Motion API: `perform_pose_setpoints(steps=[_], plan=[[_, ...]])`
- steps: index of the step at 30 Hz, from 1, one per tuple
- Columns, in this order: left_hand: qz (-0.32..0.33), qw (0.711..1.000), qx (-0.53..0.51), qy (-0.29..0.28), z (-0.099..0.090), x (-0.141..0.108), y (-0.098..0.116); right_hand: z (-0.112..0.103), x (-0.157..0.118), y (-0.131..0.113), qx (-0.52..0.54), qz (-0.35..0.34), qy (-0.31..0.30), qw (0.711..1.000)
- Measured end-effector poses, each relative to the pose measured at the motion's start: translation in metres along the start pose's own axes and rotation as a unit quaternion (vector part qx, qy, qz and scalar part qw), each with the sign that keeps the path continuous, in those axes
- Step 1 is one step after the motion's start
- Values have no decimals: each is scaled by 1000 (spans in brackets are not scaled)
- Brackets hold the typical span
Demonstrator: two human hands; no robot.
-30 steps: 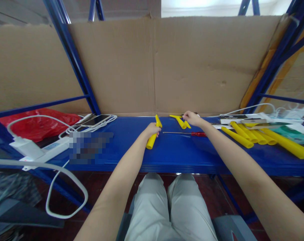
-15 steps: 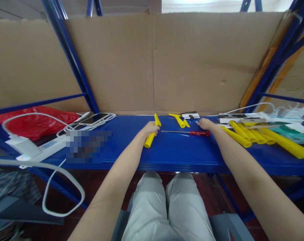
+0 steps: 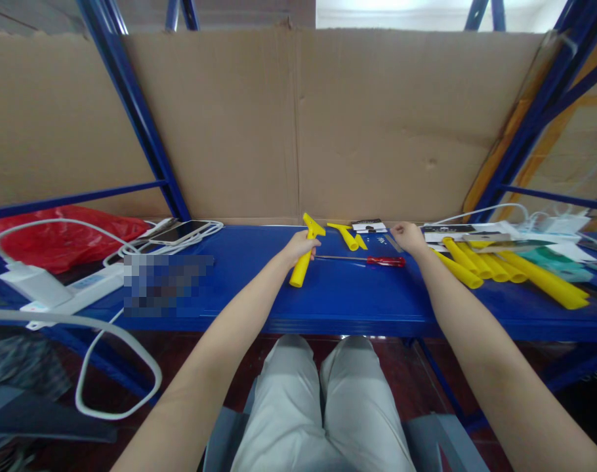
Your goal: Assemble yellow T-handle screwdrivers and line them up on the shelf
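Note:
My left hand [image 3: 302,248] is wrapped round a yellow scraper handle [image 3: 301,269], a round tube with a flared, angled head that points up and away from me. My right hand [image 3: 407,237] is at the back of the table with its fingers curled together; whatever they may pinch is too small to make out. Just left of its fingertips lies a thin grey metal strip [image 3: 393,243]. Between my hands a screwdriver [image 3: 384,261] with a red handle lies sideways. Behind it are a second yellow handle [image 3: 348,238], a small yellow wedge-shaped piece [image 3: 361,242] and tiny bright bits [image 3: 381,240].
Several yellow handles [image 3: 500,265] lie at the right beside a knife [image 3: 519,246]. A black-and-white packet [image 3: 369,226] sits at the back. A power strip [image 3: 77,292], cables, a phone [image 3: 180,231] and a red bag [image 3: 62,239] are at the left. Cardboard [image 3: 220,124] stands behind.
My left hand has lifted and turned the yellow handle so its flared head shows. My right hand has shifted slightly up and back, and the metal strip beside it now shows.

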State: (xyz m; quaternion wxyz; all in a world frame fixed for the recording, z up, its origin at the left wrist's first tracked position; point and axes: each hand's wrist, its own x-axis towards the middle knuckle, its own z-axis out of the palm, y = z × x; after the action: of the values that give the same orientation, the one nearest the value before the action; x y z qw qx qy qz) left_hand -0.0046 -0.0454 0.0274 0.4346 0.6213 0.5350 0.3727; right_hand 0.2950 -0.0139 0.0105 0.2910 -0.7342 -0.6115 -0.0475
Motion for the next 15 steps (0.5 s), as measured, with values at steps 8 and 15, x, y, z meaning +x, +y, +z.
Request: perform_pose_setpoints(steps=[8, 15], plan=[[-1, 993, -80, -91, 56, 11, 32, -2, -8, -6, 22, 7, -20, 1000], [-37, 989, -100, -100, 103, 26, 48, -6, -9, -1, 6, 27, -36, 999]])
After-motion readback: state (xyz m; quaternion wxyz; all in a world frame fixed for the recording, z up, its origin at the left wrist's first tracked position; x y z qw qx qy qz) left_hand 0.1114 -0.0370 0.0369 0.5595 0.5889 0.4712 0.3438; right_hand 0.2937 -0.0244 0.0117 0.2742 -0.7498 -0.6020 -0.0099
